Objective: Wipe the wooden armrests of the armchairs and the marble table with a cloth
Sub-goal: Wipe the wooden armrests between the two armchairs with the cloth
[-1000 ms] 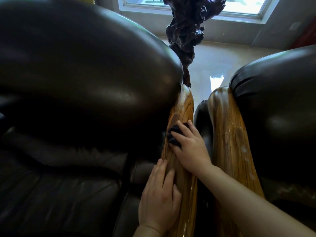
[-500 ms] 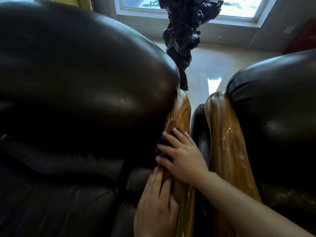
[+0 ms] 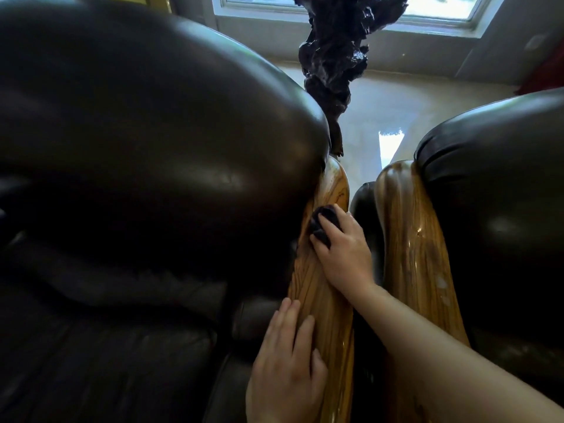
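Two dark leather armchairs stand side by side, each with a glossy wooden armrest. On the left chair's armrest (image 3: 323,300) my right hand (image 3: 343,253) presses a dark cloth (image 3: 324,224) against the wood, near the armrest's far end. My left hand (image 3: 285,367) lies flat on the near part of the same armrest, fingers together, holding nothing. The right chair's armrest (image 3: 412,251) runs parallel, with pale spots on its surface. No marble table is in view.
The left armchair's big leather back (image 3: 146,141) bulges over the armrest. The right armchair's back (image 3: 500,190) fills the right side. A dark gnarled sculpture (image 3: 334,53) stands on the shiny floor (image 3: 406,105) behind, under a window.
My right hand has slid the cloth farther up the left armrest, away from me. My left hand has stayed resting on the near part of the armrest.
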`<state>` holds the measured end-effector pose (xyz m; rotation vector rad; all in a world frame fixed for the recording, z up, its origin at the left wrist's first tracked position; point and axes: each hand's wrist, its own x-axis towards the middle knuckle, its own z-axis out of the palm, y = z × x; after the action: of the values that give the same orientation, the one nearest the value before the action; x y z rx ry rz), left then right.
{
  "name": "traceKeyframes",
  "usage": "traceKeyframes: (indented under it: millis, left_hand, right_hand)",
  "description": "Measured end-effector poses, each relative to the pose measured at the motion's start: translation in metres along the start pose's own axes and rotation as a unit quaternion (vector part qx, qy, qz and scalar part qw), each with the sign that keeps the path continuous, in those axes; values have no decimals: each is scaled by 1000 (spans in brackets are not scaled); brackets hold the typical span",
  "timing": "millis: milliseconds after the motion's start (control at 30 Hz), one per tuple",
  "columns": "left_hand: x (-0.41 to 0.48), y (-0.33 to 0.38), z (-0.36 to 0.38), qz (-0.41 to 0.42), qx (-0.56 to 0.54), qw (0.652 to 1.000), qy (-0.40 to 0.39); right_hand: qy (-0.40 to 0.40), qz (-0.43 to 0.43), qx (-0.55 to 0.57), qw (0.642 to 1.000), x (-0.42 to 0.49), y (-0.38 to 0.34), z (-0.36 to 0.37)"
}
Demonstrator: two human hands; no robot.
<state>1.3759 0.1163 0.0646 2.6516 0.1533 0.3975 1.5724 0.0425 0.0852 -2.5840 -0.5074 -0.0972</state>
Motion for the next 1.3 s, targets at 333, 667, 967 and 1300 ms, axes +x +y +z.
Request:
traceKeyframes:
  millis: [333,667,967,1300]
  left_hand:
    - [-6,1,0,-16,-14,1000,-17]
    - [-7,2,-2,-12,-5,999,-31]
    - [-8,-1,3,-14,5,999,-32]
    - [-8,0,-1,-5,-4,1000,-29]
  right_hand:
    - [-71,-86,-118,987,19,4,-4]
    - [4,-124,-125,984,-2,-7,-2]
    - [-34,123,-6,992,68,4,11]
    - [-21,148,146,978,-72,7,3]
